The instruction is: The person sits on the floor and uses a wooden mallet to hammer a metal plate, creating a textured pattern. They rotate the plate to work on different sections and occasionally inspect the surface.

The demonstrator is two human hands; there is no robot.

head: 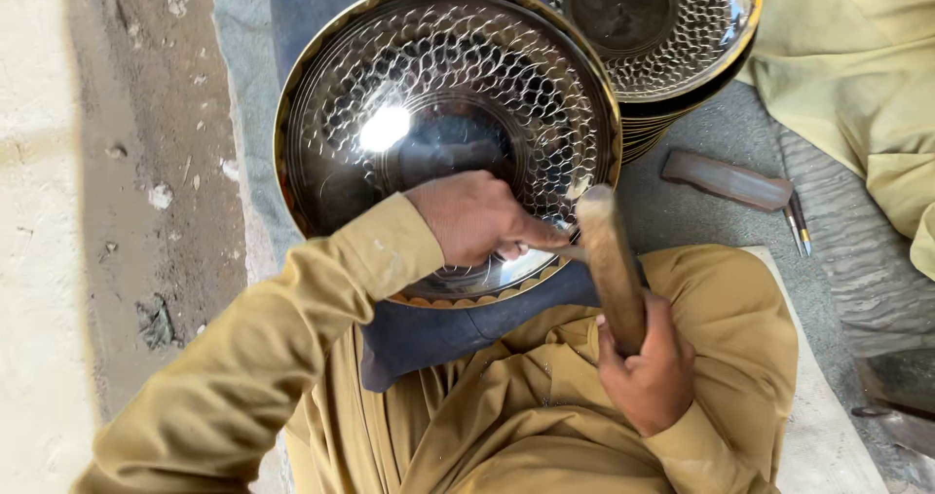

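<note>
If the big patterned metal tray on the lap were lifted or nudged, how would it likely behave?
The tray looks like thin polished sheet metal, so probably stiff yet fairly light for its width. Its mirror sheen suggests a slippery surface. It lies tilted on the blue cloth with the left hand on it, so it might slide or rock if let go.

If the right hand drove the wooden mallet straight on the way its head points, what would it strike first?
Most likely the thin tool pinched in the left hand at the patterned metal tray's rim. The right hand aims the mallet there; depth is unclear.
</note>
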